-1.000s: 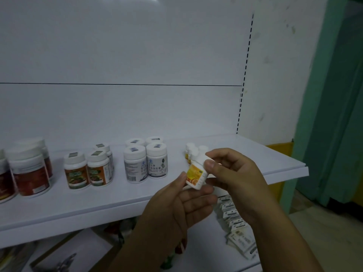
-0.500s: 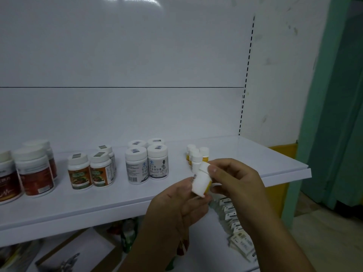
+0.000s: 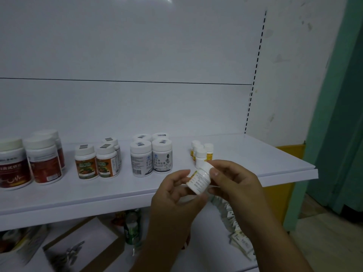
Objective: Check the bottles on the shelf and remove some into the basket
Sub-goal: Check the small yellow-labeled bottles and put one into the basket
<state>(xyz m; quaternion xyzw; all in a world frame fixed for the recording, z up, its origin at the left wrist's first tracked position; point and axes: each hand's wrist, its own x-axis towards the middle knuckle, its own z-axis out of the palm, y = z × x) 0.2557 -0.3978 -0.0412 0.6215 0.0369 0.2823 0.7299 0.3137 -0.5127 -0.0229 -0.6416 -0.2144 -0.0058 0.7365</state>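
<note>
We hold a small white pill bottle (image 3: 198,180) tilted in front of the white shelf (image 3: 255,163), our left hand (image 3: 172,201) gripping its base, our right hand (image 3: 233,183) pinching its cap end (printed label facing us). Four matching bottles (image 3: 200,152) stand just behind.

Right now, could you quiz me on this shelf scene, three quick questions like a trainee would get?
1. True or false: the small bottle is standing on the shelf.
2. Which hands touch it: A left only, B right only, C both?
3. Fill in: beside the grey-labelled bottles, towards the shelf's open end, stand small bottles with ____ labels.

Key: 1 false, held above the shelf edge; 2 C, left hand and right hand; 3 yellow.
</note>
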